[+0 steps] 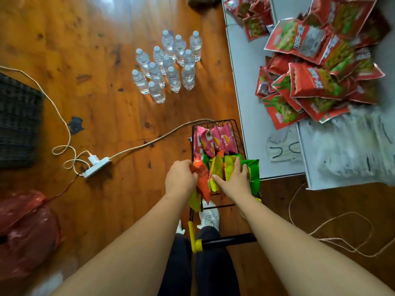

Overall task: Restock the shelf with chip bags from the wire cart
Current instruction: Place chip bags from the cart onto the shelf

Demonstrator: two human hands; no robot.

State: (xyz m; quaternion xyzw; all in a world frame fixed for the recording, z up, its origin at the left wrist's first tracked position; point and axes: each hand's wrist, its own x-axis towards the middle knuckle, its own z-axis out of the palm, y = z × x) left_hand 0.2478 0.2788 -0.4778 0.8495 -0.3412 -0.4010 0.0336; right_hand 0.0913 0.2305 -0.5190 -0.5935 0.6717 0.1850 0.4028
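Nearest, a yellow and black cart handle [197, 242] is seen between two dark trouser legs, with a white shoe [210, 215] just past it. Both bare arms are stretched out over the black wire cart [239, 133], which stands on the brown wooden floor [89, 60] beside the white shelf [252, 103].

The left hand [180, 178] is curled round a crinkled orange-red chip bag [202, 180] at the left side of the cart; the bag is gripped by the fingers and hangs with its long side running toward the person. A yellow chip bag [195, 200] is seen drooping under it over the cart's near edge. The right hand [236, 180] is laid with spread, straight fingers on top of shiny yellow chip bags [218, 169], and a bright green chip bag [254, 174] is touched by its far side. Nothing is gripped by this hand.

Farther in the cart, pink chip bags [213, 139] are stood on end, side by side.

On the shelf, a pile of red snack bags [316, 77] is heaped every which way. On the floor, clear plastic water bottles [168, 67] are stood in a bunch, and a white power strip [97, 167] is lying with its cord.
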